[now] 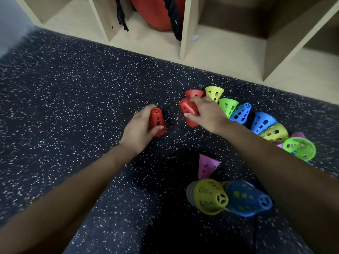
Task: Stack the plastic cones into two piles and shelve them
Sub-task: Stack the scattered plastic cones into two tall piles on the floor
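While your left hand [139, 131] and right hand [208, 113] each wrap fingers [145, 110] round a seemingly light, stiff red cone [158, 121], hold its sides.

floor [73, 107]: dark rubber, pale speckles; fills the foreground
red item [156, 13]: large, rounded; in a cubby of the shelf unit [187, 33]; top cut off by the frame
rope [174, 17]: thick, dark, twisted; hangs over the red item's right side
cord [121, 15]: dark, frayed end; hangs left of the red item, same cubby
scrap [195, 37]: small, pale blue; next cubby right, by the divider
wall [11, 21]: grey, top left; blurred
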